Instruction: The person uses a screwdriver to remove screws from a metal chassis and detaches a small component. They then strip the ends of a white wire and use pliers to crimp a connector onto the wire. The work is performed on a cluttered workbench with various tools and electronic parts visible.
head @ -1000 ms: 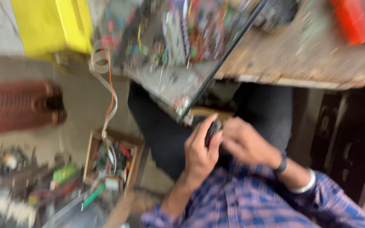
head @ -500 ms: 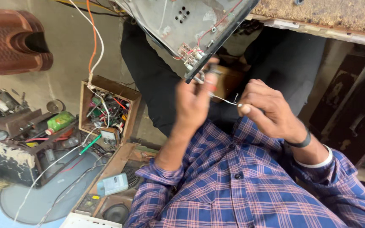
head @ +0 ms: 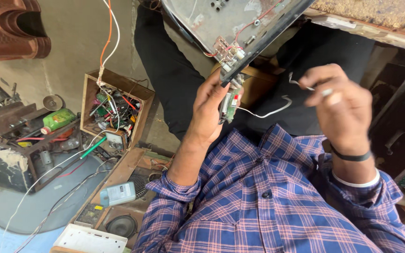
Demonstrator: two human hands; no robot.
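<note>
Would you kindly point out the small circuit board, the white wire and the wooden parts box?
small circuit board (head: pixel 229 102), head view, on its green face.
white wire (head: pixel 273 112), head view, mid-span of its curve.
wooden parts box (head: pixel 89 100), head view, on its left wall.

Setting: a cluttered electronics repair workshop. A wooden box on the floor is crammed with wires and loose parts. Beside it lie a bare speaker, a rusty metal chassis and trailing cables. A worn workbench edge runs overhead.
</note>
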